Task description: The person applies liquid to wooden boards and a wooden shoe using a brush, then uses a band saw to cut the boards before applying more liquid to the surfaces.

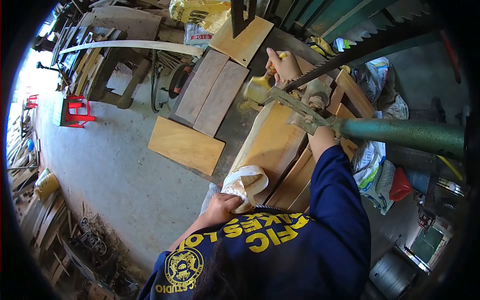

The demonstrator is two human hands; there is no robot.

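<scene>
Closest is the dark blue shirt [280, 240], its yellow lettering partly lost in folds. Just beyond it, the left hand [223, 207] grips a stained white pot [255, 183] by its near side; the hand's far fingers are hidden, and I cannot tell what the pot contains. Past the pot a long board [275, 137] runs away over the bench, its far right part covered by a rusty bracket [300, 110] on a green pipe [400, 134]. Pipe and bracket also hide part of the right forearm. The right hand [286, 66], beyond them, is closed around a brush [257, 90]; its bristles hang by the board's far end, touching or clear I cannot tell. Left of the brush lie two greyish planks [212, 92]. A toothed blade [350, 49] fades into the dark upper right edge. Farther off stands a red stool [78, 118], small and partly hidden.
</scene>
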